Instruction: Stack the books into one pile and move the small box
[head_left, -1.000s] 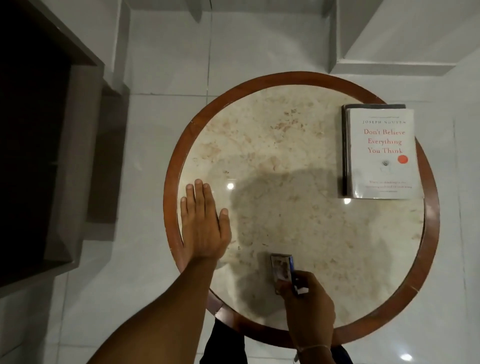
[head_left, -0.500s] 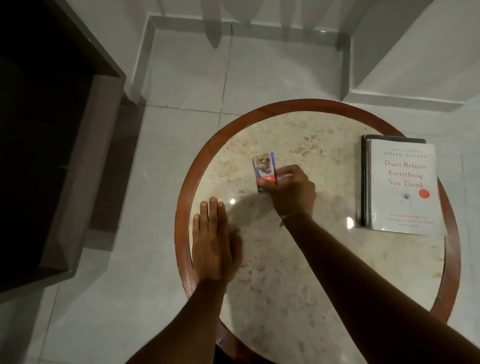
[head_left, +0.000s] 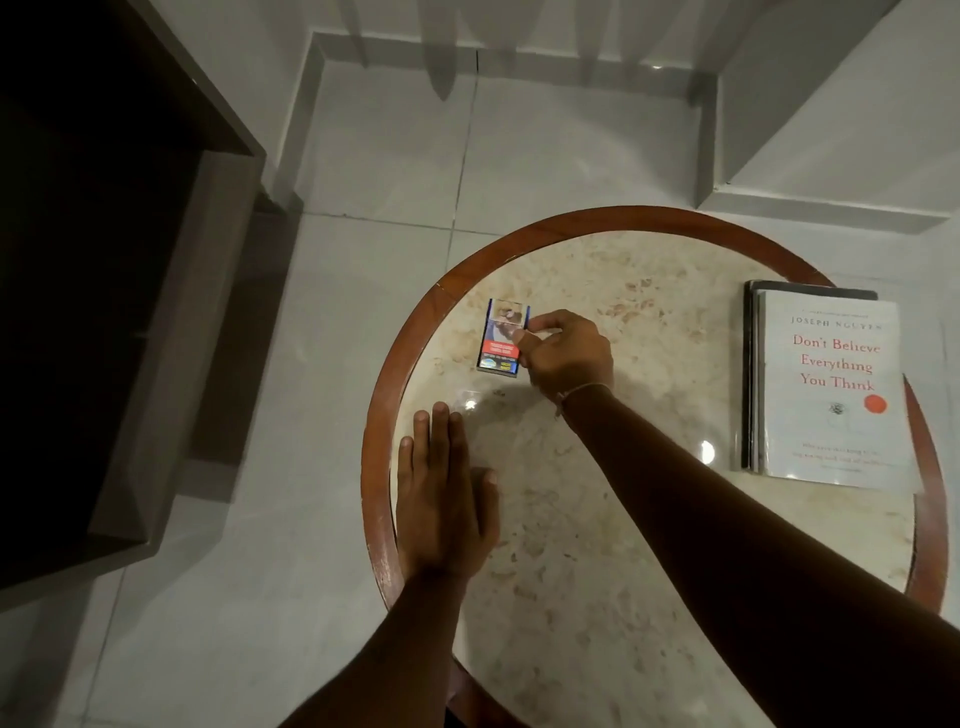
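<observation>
Small box (head_left: 503, 338): lies flat on the table, face up, with a picture at its far end, a red band across the middle and dark blue edges. It sits just beyond and to the left of the right hand, and well ahead of the left hand's fingertips.

Right hand (head_left: 566, 353): reached across the table, fingers curled, thumb and forefinger pinched at the box's right edge. Whether it truly grips the box or only touches it, I cannot tell. A thin band circles the wrist.

Left hand (head_left: 441, 493): open, palm down, fingers straight and together, flat on the table near the rim on the left side. It holds nothing.

Books (head_left: 831, 387): one pile far to the right of the right hand, well apart from the box. The top one is white with red lettering and an orange dot; dark edges of a book below show along its left and far sides.

Table (head_left: 597, 571): round, pale speckled stone top inside a reddish-brown wooden rim (head_left: 376, 415).

Floor (head_left: 363, 171): pale glossy tiles beyond both hands.

Cabinet (head_left: 104, 312): dark, off to the left of the left hand.
</observation>
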